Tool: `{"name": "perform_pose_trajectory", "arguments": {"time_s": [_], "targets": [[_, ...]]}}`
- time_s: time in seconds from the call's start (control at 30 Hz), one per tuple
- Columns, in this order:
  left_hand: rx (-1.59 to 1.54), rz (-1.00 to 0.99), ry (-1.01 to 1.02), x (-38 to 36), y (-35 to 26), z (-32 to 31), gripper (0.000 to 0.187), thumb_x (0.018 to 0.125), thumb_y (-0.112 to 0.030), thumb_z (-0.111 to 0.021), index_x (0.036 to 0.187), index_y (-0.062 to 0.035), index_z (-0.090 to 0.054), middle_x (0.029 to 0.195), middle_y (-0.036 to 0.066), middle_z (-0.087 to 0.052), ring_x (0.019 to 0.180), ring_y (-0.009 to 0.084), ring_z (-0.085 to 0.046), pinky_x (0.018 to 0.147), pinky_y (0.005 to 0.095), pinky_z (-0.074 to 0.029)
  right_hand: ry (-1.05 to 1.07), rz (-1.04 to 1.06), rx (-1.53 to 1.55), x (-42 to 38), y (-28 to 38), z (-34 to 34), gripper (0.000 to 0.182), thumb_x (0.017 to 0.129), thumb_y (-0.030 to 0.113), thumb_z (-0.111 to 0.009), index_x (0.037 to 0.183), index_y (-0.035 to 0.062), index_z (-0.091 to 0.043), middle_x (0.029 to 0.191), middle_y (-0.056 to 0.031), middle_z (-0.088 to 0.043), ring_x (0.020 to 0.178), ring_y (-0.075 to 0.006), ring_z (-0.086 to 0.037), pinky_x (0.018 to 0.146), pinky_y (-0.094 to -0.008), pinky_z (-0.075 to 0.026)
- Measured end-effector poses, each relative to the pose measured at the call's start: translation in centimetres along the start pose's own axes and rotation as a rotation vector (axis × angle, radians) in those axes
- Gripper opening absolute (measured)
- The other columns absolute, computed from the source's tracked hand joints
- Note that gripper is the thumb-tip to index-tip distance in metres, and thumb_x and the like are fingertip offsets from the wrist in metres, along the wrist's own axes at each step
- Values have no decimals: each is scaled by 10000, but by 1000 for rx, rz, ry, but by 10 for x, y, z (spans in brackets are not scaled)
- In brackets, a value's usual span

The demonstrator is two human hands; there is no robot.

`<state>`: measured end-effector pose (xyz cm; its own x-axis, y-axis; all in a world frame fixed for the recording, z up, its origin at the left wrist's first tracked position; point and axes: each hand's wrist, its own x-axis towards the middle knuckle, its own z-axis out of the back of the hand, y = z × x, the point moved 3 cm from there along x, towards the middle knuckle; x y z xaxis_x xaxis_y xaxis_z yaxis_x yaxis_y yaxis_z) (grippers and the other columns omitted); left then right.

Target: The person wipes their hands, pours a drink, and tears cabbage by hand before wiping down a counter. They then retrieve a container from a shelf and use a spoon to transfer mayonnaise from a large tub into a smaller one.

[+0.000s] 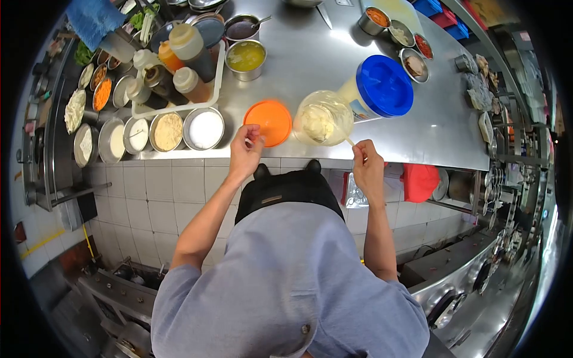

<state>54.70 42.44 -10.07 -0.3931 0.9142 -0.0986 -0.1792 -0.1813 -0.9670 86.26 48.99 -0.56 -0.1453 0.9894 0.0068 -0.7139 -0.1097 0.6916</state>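
Note:
My left hand (pixel 245 150) is at the near left edge of a round orange lid (pixel 270 119), with thumb and fingers closed at its rim. To the right stands a clear plastic container (pixel 310 110) with a thick, creamy white mass (pixel 317 124) inside. My right hand (pixel 369 169) pinches the end of a thin pale handle (pixel 350 141) by the container's near right rim; its other end is hidden. Just behind the container is a large tub with a blue lid (pixel 387 86), which lies tilted in this view.
A white crate (pixel 173 109) of squeeze bottles stands at left. Along the front edge sit metal bowls, one with white powder (pixel 204 128). A bowl of yellow liquid (pixel 245 58) is behind. Small bowls of toppings (pixel 414 64) and a knife (pixel 324 16) lie farther back.

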Motion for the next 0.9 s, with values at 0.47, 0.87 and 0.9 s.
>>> {"name": "perform_pose_trajectory", "arguments": {"time_s": [0.47, 0.87, 0.9], "targets": [[165, -376, 29, 71, -160, -34, 208, 934, -122, -695, 1111, -13, -682, 996, 36, -676, 916, 129, -609, 790, 291, -479, 14, 440, -103, 45, 20, 5, 143, 909, 162, -721, 897, 39, -648, 862, -142, -709, 806, -353, -692, 671, -452, -537], [1092, -1499, 530, 105, -270, -211, 239, 869, -116, -655, 1103, -101, -702, 1178, 45, -693, 1221, 256, -596, 1027, 371, -468, -332, 334, 272, 89, -98, 39, 1181, 615, 370, -1001, 1496, -7, -311, 1393, -183, -512, 1146, -258, -582, 932, -365, -501], [1181, -1606, 612, 112, -268, -224, 226, 868, -127, -647, 1085, -108, -707, 1188, 40, -693, 1244, 252, -588, 1048, 368, -461, -198, 266, 288, 103, -106, 39, 1336, 564, 408, -1019, 1542, 19, -195, 1529, -193, -350, 1344, -292, -453, 1083, -392, -429]]}}
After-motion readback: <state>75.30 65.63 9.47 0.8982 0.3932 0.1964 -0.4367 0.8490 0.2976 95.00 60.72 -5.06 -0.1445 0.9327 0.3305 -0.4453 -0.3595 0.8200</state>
